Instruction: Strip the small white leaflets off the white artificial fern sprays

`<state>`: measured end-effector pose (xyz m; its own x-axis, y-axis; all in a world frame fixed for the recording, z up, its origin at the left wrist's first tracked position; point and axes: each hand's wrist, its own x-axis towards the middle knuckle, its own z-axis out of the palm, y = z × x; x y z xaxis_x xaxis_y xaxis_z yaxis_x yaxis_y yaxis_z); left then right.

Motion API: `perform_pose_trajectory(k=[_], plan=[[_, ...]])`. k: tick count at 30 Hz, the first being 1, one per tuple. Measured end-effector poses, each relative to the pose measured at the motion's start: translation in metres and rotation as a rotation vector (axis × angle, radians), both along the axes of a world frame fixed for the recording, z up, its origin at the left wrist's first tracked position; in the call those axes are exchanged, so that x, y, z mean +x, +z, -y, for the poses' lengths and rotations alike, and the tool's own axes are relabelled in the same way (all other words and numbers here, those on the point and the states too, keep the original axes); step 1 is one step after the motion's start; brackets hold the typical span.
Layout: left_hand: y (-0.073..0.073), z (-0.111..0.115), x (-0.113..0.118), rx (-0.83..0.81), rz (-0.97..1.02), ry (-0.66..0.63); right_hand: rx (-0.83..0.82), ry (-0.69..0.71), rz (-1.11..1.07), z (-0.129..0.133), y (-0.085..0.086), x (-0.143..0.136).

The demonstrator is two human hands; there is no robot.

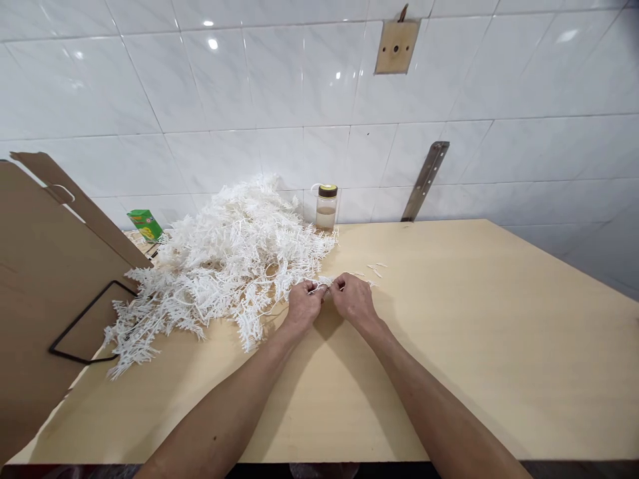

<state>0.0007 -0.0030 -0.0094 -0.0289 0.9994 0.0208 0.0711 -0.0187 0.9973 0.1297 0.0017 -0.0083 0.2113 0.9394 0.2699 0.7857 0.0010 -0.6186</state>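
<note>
A big tangled heap of white artificial sprigs (239, 246) with thin, feathery tips lies on the left half of the table. At its right edge my left hand (303, 307) pinches a white sprig (325, 281) between thumb and fingers. Close beside it, my right hand (353, 299) pinches the same sprig, the fingertips of both hands nearly meeting. My fingers cover much of the sprig. Several loose white bits (377, 269) lie on the table just beyond my right hand.
Behind the heap stands a bottle (326, 211) with a dark lid. A green box (145, 226) is at the back left. A cardboard box (44, 286) and a black wire frame (82, 326) flank the left side. A metal bracket (426, 181) leans at the tiled wall behind the wooden table (499, 319).
</note>
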Motion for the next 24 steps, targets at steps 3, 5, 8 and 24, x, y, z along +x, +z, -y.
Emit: perform_pose_trajectory(k=[3, 5, 8, 24], plan=[[-0.001, 0.000, -0.002, 0.004, 0.047, -0.013, -0.159, -0.050, -0.197, -0.001, 0.005, 0.017], [0.000, 0.000, -0.004, -0.013, 0.081, -0.019, -0.105, -0.089, -0.284, -0.001, 0.007, 0.029], [0.002, -0.002, -0.006, -0.051, 0.160, -0.035, -0.004, -0.102, -0.345, 0.003, 0.009, 0.039], [0.004, -0.003, -0.004, -0.063, 0.198, -0.069, -0.091, 0.160, -0.646, 0.011, 0.006, 0.003]])
